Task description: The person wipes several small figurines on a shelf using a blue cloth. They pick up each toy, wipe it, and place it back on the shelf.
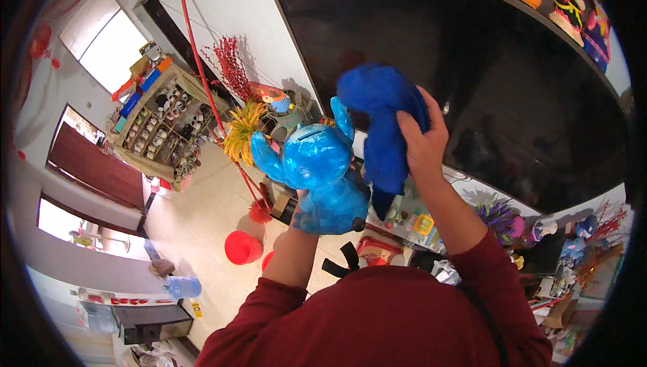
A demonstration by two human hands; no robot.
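A glossy blue figurine money box (318, 157) with two long ears and a coin slot on its head is held up in front of me. My left hand (300, 200) grips it from behind and below, mostly hidden by its body. To its right, my right hand (425, 137) has a dark blue cloth (386, 129) pinched between thumb and fingers. The cloth hangs down beside the figurine, close to its right ear; I cannot tell whether they touch.
A large dark television (505, 89) fills the upper right. Beyond the figurine stand a red broom (260, 211), yellow artificial plant (245, 132) and shoe rack (164, 124). A red bucket (242, 247) is on the tiled floor. Small items lie on a cabinet (412, 215) under the television.
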